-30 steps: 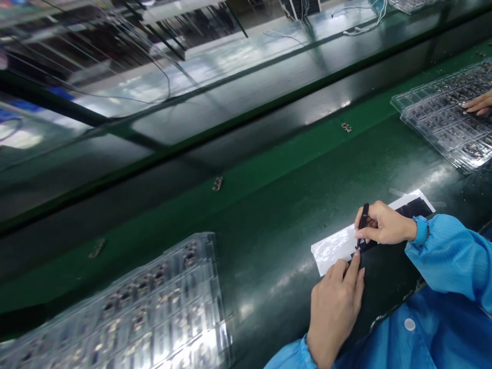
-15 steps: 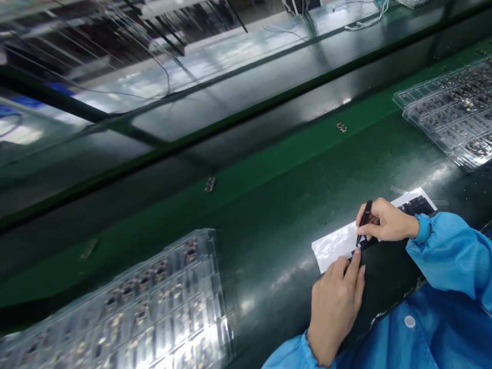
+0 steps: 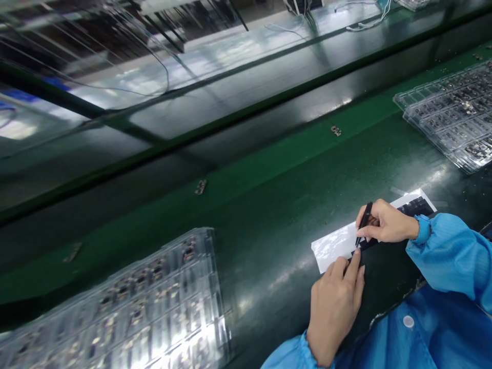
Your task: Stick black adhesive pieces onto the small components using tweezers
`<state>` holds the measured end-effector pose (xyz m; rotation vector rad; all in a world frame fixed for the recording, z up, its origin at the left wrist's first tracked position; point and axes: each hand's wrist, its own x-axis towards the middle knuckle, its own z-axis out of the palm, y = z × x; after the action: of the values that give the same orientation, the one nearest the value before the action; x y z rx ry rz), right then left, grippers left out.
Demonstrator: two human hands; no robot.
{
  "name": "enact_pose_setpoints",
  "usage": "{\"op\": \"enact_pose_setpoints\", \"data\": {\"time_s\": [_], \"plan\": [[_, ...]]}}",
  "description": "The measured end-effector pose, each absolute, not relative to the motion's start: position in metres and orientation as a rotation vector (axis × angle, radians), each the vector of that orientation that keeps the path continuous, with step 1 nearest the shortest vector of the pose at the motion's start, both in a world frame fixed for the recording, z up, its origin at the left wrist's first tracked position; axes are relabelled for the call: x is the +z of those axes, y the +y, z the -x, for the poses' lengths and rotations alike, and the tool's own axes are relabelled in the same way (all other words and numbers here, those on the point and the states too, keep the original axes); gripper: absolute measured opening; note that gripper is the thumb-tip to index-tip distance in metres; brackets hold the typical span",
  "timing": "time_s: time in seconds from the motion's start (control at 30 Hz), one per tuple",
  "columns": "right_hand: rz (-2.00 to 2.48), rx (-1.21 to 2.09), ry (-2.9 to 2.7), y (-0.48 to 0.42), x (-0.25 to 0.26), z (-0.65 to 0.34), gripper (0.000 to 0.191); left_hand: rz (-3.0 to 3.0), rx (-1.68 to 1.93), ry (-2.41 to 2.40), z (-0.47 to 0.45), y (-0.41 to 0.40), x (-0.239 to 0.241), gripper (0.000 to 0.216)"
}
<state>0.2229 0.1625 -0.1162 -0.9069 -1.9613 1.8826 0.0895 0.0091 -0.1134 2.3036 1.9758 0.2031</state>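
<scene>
In my right hand (image 3: 382,220), closed in a pinch, are black tweezers (image 3: 364,223), tips pointing down at a white backing sheet (image 3: 334,245). The sheet lies slanted on the green work surface and carries a strip of black stickers (image 3: 418,206) along its lower side. My left hand (image 3: 336,302) rests palm down at the sheet's near edge. Its index fingertip presses beside the tweezer tips, with the other fingers bent and apart; the undersides of the fingers are hidden. A small light spot shows at the tweezer tips, too small to make out.
Clear plastic trays of small electronic parts stand at the lower left (image 3: 154,302) and, stacked, at the right (image 3: 457,113). Small circuit parts (image 3: 200,186) lie spaced along the green belt (image 3: 253,174) beyond my hands. A metal ledge with cables (image 3: 372,20) runs behind.
The small circuit parts on the belt have shifted left. My hands, the tweezers and the backing sheet stay almost in place.
</scene>
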Motion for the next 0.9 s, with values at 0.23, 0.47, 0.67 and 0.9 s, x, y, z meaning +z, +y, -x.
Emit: {"op": "enact_pose_setpoints", "data": {"time_s": [0.23,0.47,0.67,0.9], "plan": [[0.9,1.89,-1.949,0.162,-0.116,-0.223,0.014,-2.299,0.226,1.968,-0.089,0.009,-0.113,0.031],[0.908,2.023,-1.803,0.161,-0.117,-0.222,0.022,-2.286,0.222,1.97,-0.09,0.008,-0.115,0.031],[0.912,2.069,-1.725,0.163,-0.117,-0.222,0.026,-2.264,0.197,1.972,-0.088,0.008,-0.117,0.034],[0.881,2.054,-1.6,0.174,-0.105,-0.226,0.03,-2.111,0.161,1.906,-0.084,0.002,-0.109,0.037]]}}
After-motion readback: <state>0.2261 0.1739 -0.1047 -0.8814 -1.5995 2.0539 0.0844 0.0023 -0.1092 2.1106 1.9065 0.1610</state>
